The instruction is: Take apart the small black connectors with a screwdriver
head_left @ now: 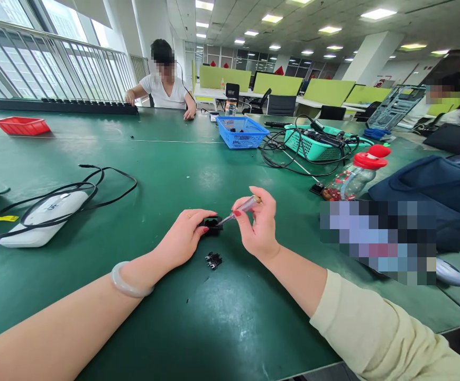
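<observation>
My left hand point(182, 235) rests on the green table point(198, 317) with its fingers closed round a small black part point(212, 225). My right hand point(256, 225) pinches a thin screwdriver point(241, 208) with a clear handle, its tip slanting down onto that black part. A second small black piece point(213, 260) lies loose on the table just in front of both hands. A pale bangle point(129, 280) sits on my left wrist.
A white device wrapped in black cable point(43, 219) lies to the left. A blue basket point(241, 132), a green basket of cables point(317, 143), a red-capped bottle point(355, 174) and a dark blue bag point(432, 190) stand to the right. A red tray point(21, 126) sits far left. A person point(162, 79) sits across the table.
</observation>
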Motion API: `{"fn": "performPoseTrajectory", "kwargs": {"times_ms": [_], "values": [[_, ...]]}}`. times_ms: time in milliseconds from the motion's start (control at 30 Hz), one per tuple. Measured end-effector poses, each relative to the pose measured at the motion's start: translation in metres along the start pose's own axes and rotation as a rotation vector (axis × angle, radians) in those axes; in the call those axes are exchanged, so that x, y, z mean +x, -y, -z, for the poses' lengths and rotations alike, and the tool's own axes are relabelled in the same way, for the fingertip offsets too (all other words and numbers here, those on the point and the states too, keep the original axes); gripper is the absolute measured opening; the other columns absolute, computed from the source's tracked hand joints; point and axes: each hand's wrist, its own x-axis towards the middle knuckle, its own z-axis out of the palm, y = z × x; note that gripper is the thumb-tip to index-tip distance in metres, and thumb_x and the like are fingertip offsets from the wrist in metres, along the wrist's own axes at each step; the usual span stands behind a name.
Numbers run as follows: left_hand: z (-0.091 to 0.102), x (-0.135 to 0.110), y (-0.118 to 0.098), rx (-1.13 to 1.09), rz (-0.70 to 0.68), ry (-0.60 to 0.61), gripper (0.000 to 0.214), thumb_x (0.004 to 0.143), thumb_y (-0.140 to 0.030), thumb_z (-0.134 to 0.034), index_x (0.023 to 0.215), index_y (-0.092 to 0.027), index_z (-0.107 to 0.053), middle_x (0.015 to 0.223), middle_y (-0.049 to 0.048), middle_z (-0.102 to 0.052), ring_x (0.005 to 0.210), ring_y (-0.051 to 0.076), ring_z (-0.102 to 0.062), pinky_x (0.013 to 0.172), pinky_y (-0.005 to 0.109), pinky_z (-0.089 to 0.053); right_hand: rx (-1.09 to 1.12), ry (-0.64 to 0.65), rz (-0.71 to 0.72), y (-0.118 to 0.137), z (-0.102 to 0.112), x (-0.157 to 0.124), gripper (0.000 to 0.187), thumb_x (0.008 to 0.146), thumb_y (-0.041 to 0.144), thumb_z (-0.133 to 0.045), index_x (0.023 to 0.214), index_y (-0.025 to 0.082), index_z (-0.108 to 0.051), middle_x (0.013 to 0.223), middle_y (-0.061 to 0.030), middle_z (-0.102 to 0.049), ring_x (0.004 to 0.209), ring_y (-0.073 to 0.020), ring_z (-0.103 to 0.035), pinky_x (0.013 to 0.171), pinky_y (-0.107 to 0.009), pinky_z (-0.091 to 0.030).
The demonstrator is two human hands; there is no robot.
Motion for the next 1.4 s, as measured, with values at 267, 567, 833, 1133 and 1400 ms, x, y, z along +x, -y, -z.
{"fn": "performPoseTrajectory", "kwargs": {"times_ms": [267, 567, 833, 1133, 1400], "values": [[0.001, -0.001, 0.000, 0.223, 0.218, -0.092, 0.044, 0.095, -0.026, -0.031, 0.132, -0.031, -0.054, 0.125, 0.0084, -0.057, 0.116, 0.027, -0.052, 0.104, 0.055, -0.041, -0.031, -0.164, 0.061, 0.002, 0.003, 0.001, 0.033, 0.098, 0.024, -0.045, 0.128, 0.033, -0.033, 0.087, -0.0012, -0.057, 0.077, -0.0175, -0.061, 0.074, -0.039, -0.055], [0.000, -0.003, -0.002, 0.291, 0.212, 0.006, 0.048, 0.095, -0.042, -0.030, 0.120, -0.023, -0.066, 0.133, 0.0104, -0.055, 0.124, 0.029, -0.050, 0.111, 0.051, -0.040, -0.057, -0.080, -0.069, -0.002, 0.002, -0.001, 0.032, 0.098, 0.028, -0.045, 0.127, 0.027, -0.033, 0.087, -0.0030, -0.060, 0.076, -0.0184, -0.061, 0.074, -0.041, -0.055], [-0.011, -0.018, -0.012, 0.165, -0.052, 0.249, 0.078, 0.084, -0.063, -0.052, 0.148, -0.026, -0.030, 0.155, 0.0107, -0.036, 0.148, 0.035, -0.020, 0.121, 0.063, -0.015, -0.061, -0.116, -0.111, -0.002, 0.001, 0.000, 0.031, 0.098, 0.030, -0.043, 0.128, 0.027, -0.034, 0.083, -0.0016, -0.059, 0.072, -0.0177, -0.061, 0.071, -0.039, -0.054], [-0.010, -0.021, -0.026, 0.139, -0.046, 0.243, 0.035, 0.091, -0.032, -0.047, 0.125, -0.028, -0.050, 0.135, 0.0050, -0.056, 0.140, 0.029, -0.036, 0.119, 0.065, -0.018, -0.028, -0.076, -0.167, -0.006, 0.001, -0.003, 0.034, 0.098, 0.028, -0.041, 0.131, 0.025, -0.035, 0.074, 0.0009, -0.054, 0.057, -0.0146, -0.053, 0.056, -0.032, -0.048], [-0.008, -0.027, -0.028, 0.197, -0.052, 0.164, 0.036, 0.089, -0.018, -0.041, 0.121, -0.026, -0.054, 0.125, 0.0077, -0.059, 0.120, 0.024, -0.052, 0.116, 0.058, -0.029, -0.040, -0.043, -0.187, -0.012, -0.002, -0.003, 0.036, 0.096, 0.026, -0.041, 0.131, 0.022, -0.036, 0.071, 0.0030, -0.054, 0.051, -0.0118, -0.050, 0.053, -0.028, -0.045]]}}
